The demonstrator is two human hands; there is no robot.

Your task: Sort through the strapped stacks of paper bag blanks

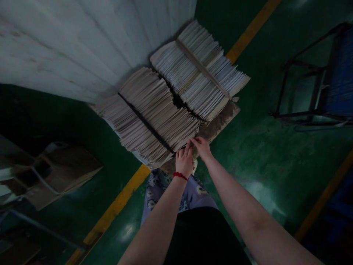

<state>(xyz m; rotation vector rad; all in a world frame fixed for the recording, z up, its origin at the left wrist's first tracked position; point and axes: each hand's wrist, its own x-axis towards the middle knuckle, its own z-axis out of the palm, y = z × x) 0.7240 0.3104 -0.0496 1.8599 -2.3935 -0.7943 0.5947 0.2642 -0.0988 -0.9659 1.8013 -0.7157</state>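
I am watching the front bundle of tan, thin paper or card sheets (169, 119) lying ahead and to the left of the fingers, up against their tips at its near right corner. Its long axis is running slantwise, from the white panelled wall (104, 40) at upper left down toward the person's knees. The left hand (184, 162), wearing a red beaded bracelet (180, 176), is sitting nearer, its fingers crossing the bundle's near end. The right hand (203, 148) is coming in from the right side, its fingertips meeting the left's.

Both sets of fingers are curling nearly together with little gap; I am not making out whether they are pinching anything between them. The near end of a flat black strap (146, 123) is reaching just beside the left fingers, and the strap is following the bundle's long axis, its far end pointing to the wall. The bundle is resting beside a second bundle of grey-white sheets (205, 96), over a worn brown board (222, 121) that is showing at the right.
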